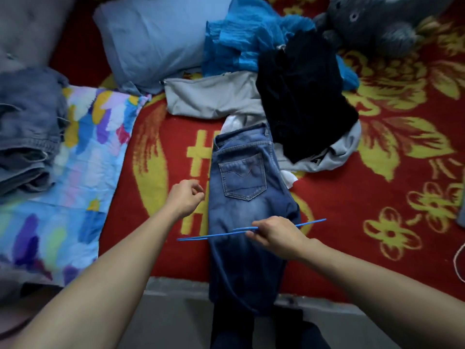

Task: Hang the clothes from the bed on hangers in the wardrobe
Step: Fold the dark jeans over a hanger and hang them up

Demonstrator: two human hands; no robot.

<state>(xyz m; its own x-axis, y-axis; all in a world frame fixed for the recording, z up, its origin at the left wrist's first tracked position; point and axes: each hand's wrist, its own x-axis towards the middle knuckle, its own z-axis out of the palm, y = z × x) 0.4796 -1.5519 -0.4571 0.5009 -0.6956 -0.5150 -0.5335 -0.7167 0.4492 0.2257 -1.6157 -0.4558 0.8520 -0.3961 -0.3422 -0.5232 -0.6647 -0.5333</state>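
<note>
Pinching a thin blue plastic hanger [221,234], your right hand [278,235] hovers over faded blue denim jeans [242,177]; your left hand [185,197] is loosely curled, empty.

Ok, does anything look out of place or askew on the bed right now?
Nothing damaged or spilled. The jeans lie flat, but their legs hang over the edge of the bed. Behind them the black garment sits crumpled over the grey garment. The right hand holds the hanger above the jeans.
</note>
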